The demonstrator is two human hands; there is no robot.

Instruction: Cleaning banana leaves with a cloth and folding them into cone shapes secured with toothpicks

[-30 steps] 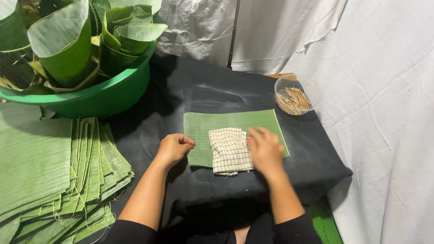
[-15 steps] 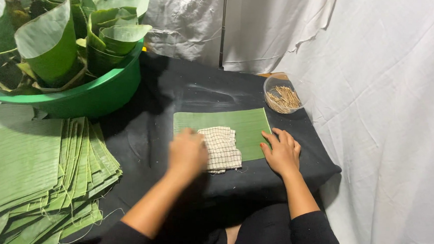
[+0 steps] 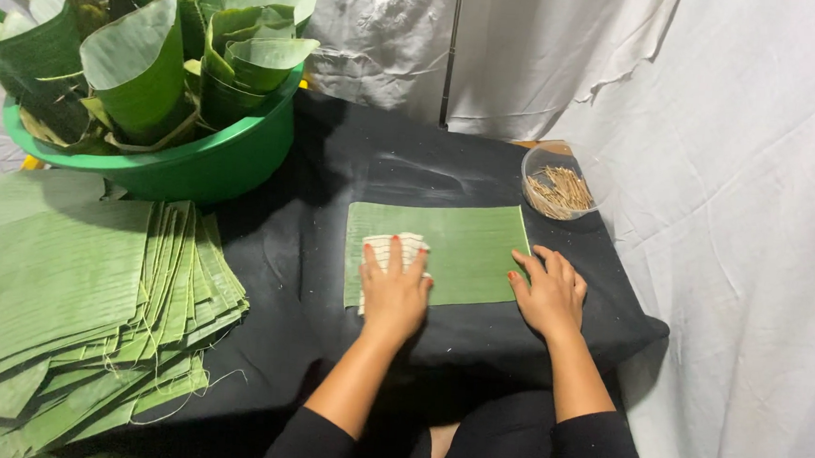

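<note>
A rectangular green banana leaf piece [image 3: 467, 251] lies flat on the black cloth. My left hand [image 3: 393, 289] presses a folded white checked cloth [image 3: 397, 246] onto the leaf's left part; only the cloth's top edge shows beyond my fingers. My right hand [image 3: 546, 290] rests palm down with fingers spread at the leaf's lower right corner, fingertips touching its edge.
A thick stack of cut leaf sheets [image 3: 70, 286] lies at the left. Behind it stands a green basin [image 3: 197, 162] full of rolled leaf cones [image 3: 146, 67]. A small clear bowl of wooden sticks [image 3: 558, 186] sits at the back right. White sheeting hangs behind and at the right.
My left hand moved from the leaf's left edge onto the checked cloth and slid it leftward. My right hand left the cloth and settled at the leaf's right corner.
</note>
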